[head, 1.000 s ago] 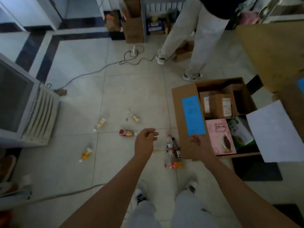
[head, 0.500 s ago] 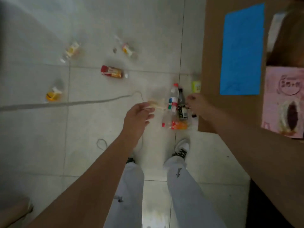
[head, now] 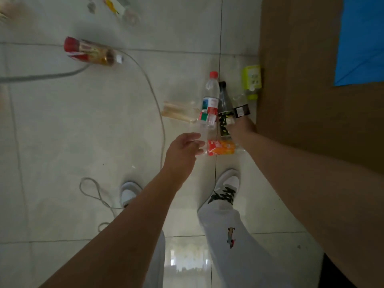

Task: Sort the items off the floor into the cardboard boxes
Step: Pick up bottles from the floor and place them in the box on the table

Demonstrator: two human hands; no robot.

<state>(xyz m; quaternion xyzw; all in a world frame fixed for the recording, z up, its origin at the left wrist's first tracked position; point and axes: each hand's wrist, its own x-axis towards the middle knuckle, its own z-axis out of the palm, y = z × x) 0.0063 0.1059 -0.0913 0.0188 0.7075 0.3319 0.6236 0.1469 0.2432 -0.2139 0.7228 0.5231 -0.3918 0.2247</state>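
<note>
Several bottles lie bunched on the tiled floor beside the cardboard box (head: 301, 90): a clear water bottle (head: 209, 98) with a red cap, a dark bottle (head: 224, 100), a small black-labelled bottle (head: 241, 110), a yellow-green bottle (head: 251, 80), a pale clear bottle (head: 178, 112) and an orange-labelled bottle (head: 221, 148). My left hand (head: 182, 149) reaches with loose fingers to the orange-labelled bottle's end and touches it. My right hand (head: 242, 127) lies over the lower end of the dark bottle; its fingers are hidden.
A red-labelled bottle (head: 89, 51) lies at the upper left and another bottle (head: 116, 7) at the top edge. A grey cable (head: 155, 96) curves across the tiles and loops near my left shoe (head: 128, 193). A blue sheet (head: 361, 38) is stuck on the box flap.
The view has dropped closer to the floor. Both hands have moved down toward the bunch: the left to the orange-labelled bottle, the right onto the dark bottle's lower end.
</note>
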